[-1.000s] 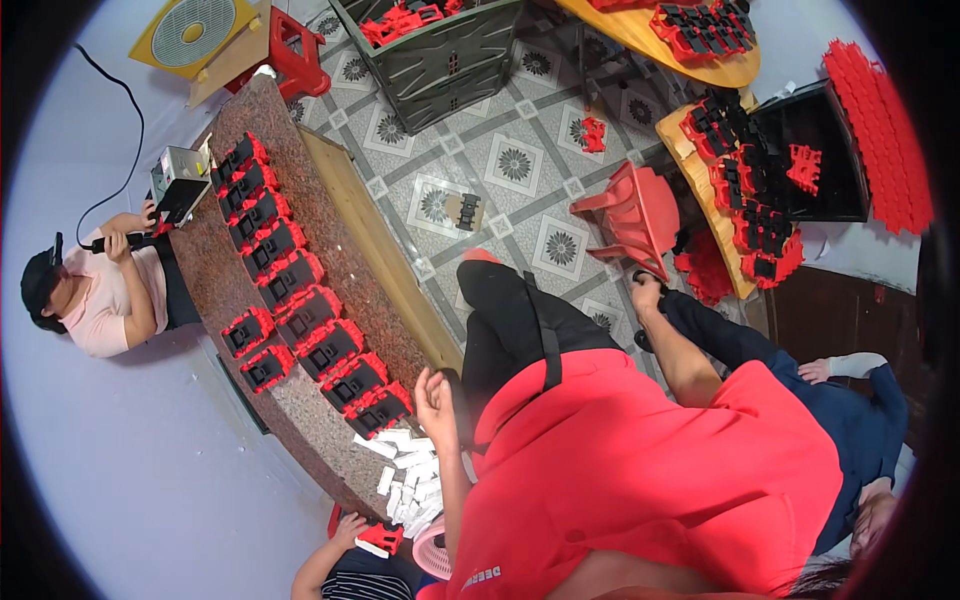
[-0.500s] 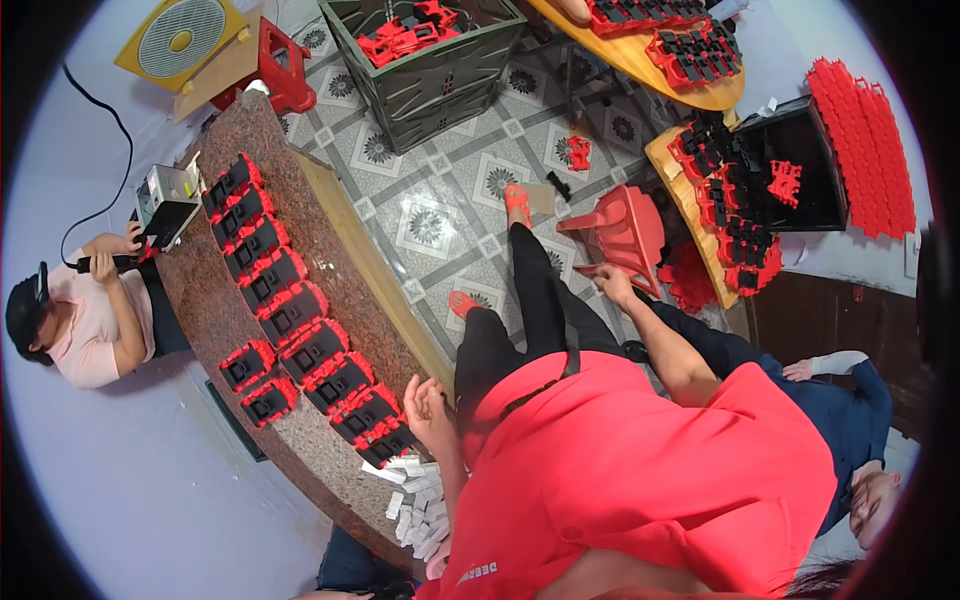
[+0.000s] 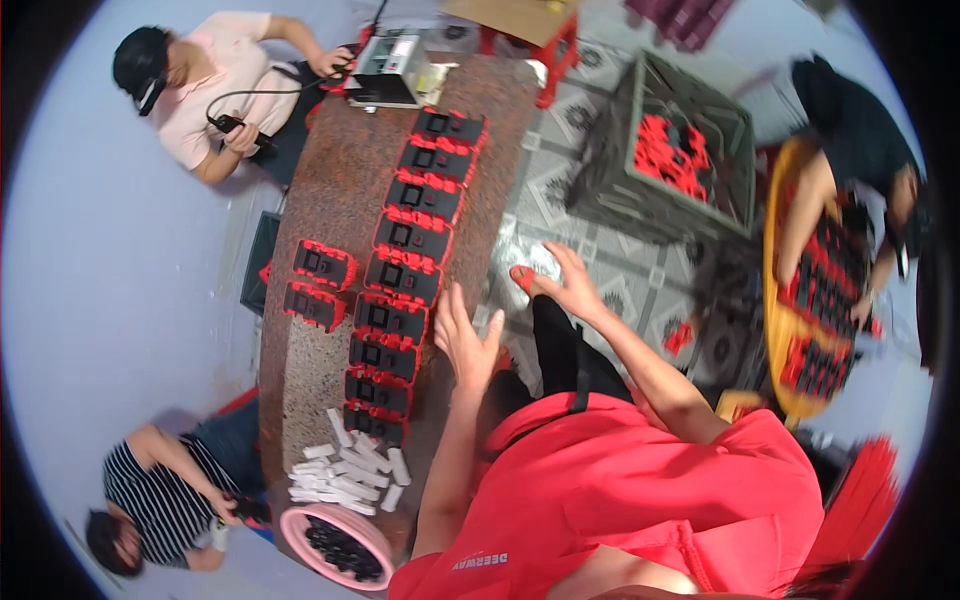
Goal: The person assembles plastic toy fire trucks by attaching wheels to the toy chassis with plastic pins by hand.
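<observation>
My left hand (image 3: 467, 340) hovers at the near edge of the stone-topped table (image 3: 340, 180), fingers extended and thumb apart, holding nothing. Right beside its fingertips runs a long row of red-and-black plastic assemblies (image 3: 404, 275). Two more such assemblies (image 3: 323, 263) sit to the left of that row. My right hand (image 3: 573, 285) is held out over the tiled floor, thumb and fingers spread, nothing in it. White small blocks (image 3: 345, 470) lie heaped at the table's near end, next to a pink basket (image 3: 290, 530) of black pieces.
A large grey-green crate (image 3: 640, 205) with red parts stands on the floor ahead. To the right, a person bends over a yellow table (image 3: 790, 345) with more assemblies. Two people sit along the stone table's left side, one by a metal box device (image 3: 390, 70).
My view has swung toward the stone table. The right hand has left the red stool and come forward, fingers spread. My left hand's fingers, curled before, are now stretched out.
</observation>
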Available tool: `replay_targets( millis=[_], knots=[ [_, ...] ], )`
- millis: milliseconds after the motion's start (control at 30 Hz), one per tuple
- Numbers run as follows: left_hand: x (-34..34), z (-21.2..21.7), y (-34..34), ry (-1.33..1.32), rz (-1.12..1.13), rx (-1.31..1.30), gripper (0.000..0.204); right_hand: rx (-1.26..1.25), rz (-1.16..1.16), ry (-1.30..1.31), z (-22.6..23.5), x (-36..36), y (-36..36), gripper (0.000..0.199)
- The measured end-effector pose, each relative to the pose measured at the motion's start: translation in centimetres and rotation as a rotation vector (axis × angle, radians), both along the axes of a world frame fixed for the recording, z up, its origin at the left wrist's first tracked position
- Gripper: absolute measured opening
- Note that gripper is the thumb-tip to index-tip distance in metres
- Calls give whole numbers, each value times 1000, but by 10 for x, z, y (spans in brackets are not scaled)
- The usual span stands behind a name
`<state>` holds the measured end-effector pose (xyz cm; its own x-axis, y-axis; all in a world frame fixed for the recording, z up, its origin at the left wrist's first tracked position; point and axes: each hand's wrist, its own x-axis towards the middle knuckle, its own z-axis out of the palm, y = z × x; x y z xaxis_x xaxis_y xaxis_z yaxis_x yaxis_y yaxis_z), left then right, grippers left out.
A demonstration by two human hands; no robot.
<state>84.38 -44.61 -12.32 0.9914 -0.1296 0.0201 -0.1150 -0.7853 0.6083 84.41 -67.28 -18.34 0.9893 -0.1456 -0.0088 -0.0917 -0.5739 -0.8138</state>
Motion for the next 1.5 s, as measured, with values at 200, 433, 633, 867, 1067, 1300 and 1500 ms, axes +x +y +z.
replay_targets(
  millis=[200,433,633,867,1067,1300,1500],
  knots=[
    [118,-15,-31,-17,340,430,100,-549,386,-162,36,227,8,117],
    [163,-44,-41,167,347,458,108,-721,748,16,22,295,3,121],
    [175,-72,-38,68,423,480,101,-727,743,-56,10,308,16,98],
    [191,-72,-28,116,449,516,96,-778,802,-7,7,327,31,100],
    [199,-66,-25,147,467,470,92,-792,816,-32,1,336,37,100],
    [205,-73,-14,102,503,464,88,-807,833,-21,-1,347,53,98],
    [228,-78,26,53,512,497,84,-805,824,-39,-4,368,90,94]
  ],
)
